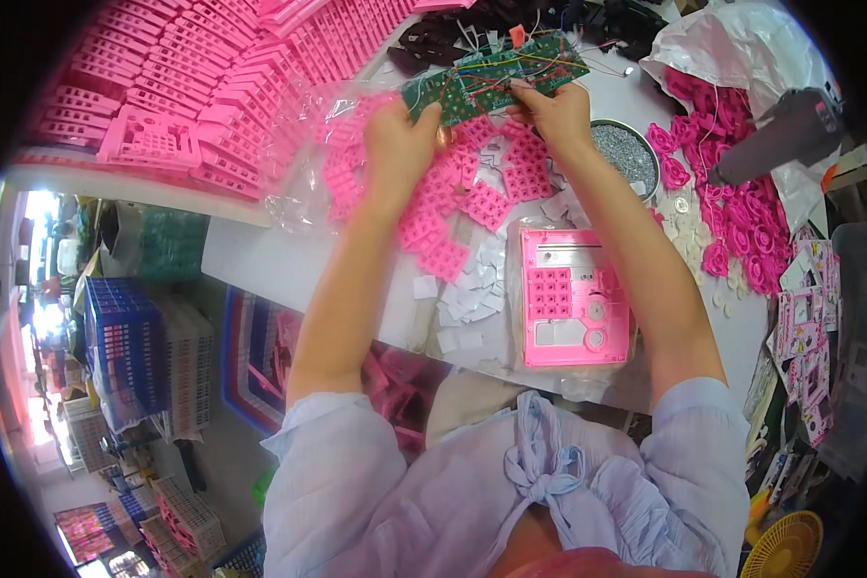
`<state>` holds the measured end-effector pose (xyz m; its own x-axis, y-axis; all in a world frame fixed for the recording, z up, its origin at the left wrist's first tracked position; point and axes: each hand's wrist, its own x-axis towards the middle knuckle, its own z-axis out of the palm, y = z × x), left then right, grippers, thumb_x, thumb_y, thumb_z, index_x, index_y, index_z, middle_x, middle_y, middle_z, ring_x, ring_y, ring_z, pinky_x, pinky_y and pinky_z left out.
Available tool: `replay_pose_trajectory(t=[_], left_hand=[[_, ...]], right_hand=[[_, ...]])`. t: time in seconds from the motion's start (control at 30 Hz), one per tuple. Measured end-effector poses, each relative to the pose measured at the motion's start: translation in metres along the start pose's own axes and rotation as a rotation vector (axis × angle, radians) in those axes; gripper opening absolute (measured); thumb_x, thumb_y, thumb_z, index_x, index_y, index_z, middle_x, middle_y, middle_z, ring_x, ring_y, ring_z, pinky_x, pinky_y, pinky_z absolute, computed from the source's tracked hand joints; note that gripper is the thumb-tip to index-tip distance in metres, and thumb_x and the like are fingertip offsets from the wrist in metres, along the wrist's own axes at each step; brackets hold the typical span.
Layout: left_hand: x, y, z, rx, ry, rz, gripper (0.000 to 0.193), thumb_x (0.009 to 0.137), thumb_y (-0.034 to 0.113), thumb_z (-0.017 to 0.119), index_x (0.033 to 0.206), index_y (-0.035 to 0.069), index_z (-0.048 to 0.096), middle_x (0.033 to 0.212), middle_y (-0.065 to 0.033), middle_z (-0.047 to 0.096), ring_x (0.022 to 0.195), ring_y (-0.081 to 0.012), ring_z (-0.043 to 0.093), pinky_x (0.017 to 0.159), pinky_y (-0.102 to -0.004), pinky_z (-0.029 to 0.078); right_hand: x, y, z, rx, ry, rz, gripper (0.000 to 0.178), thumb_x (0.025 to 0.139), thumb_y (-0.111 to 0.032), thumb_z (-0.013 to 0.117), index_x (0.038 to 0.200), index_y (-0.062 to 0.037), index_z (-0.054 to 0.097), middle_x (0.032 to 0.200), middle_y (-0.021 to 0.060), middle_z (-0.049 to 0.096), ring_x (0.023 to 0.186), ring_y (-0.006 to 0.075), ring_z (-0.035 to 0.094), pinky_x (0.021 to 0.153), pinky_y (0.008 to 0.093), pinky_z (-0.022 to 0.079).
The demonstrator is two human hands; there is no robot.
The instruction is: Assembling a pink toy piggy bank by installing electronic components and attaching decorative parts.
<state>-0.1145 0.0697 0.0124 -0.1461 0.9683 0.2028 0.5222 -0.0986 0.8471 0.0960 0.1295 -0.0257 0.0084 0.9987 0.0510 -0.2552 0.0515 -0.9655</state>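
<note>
A green circuit board (496, 82) with red, yellow and white wires is held up over the far part of the table. My left hand (401, 144) grips its left end, thumb on top. My right hand (560, 118) closes on its right part, with the fingers partly hidden beneath. Below the board lies a heap of pink rubber keypads (443, 197), beside scattered small white squares (474, 294). Nearer to me, a pink plastic casing (576, 299) lies with its inside facing up, a keypad fitted in its left side. My right forearm passes over the casing's right edge.
Stacked pink casings (193, 87) fill the far left. A round tin of small metal screws (626, 154) stands right of the keypads. Farther right are a grey electric screwdriver (780, 135) and pink coiled-wire parts (746, 231) spilling from a white bag (741, 48). Blue baskets (125, 337) stand at the lower left.
</note>
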Motion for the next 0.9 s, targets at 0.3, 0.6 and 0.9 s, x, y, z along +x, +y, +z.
replay_pose_trajectory(t=[0.3, 0.6, 0.9], left_hand=[[0.013, 0.020, -0.007, 0.311, 0.059, 0.046, 0.026, 0.093, 0.022, 0.064, 0.091, -0.003, 0.071, 0.077, -0.0119, 0.072, 0.072, -0.0221, 0.071, 0.067, -0.0361, 0.055], [-0.008, -0.020, -0.015, -0.108, -0.009, -0.026, 0.028, 0.094, 0.016, 0.062, 0.115, -0.001, 0.069, 0.108, -0.0155, 0.073, 0.089, -0.0244, 0.072, 0.081, -0.0359, 0.057], [0.053, 0.000, 0.034, 0.535, -0.169, -0.162, 0.035, 0.076, 0.032, 0.076, 0.096, 0.004, 0.076, 0.101, -0.0181, 0.074, 0.091, -0.0345, 0.071, 0.083, -0.0436, 0.055]], right_hand=[[0.004, -0.014, 0.002, 0.022, -0.085, 0.338, 0.051, 0.090, -0.015, 0.075, 0.129, 0.0100, 0.055, 0.103, 0.0204, 0.072, 0.083, 0.0272, 0.075, 0.068, 0.0309, 0.062], [-0.054, -0.052, -0.049, -0.270, -0.373, 0.279, 0.049, 0.091, -0.018, 0.071, 0.134, 0.0009, 0.058, 0.113, 0.0106, 0.070, 0.093, 0.0187, 0.072, 0.073, 0.0300, 0.060], [-0.096, -0.066, -0.065, -0.361, -0.423, 0.219, 0.035, 0.094, -0.020, 0.067, 0.124, -0.0012, 0.066, 0.104, 0.0070, 0.073, 0.084, 0.0122, 0.069, 0.065, 0.0239, 0.055]])
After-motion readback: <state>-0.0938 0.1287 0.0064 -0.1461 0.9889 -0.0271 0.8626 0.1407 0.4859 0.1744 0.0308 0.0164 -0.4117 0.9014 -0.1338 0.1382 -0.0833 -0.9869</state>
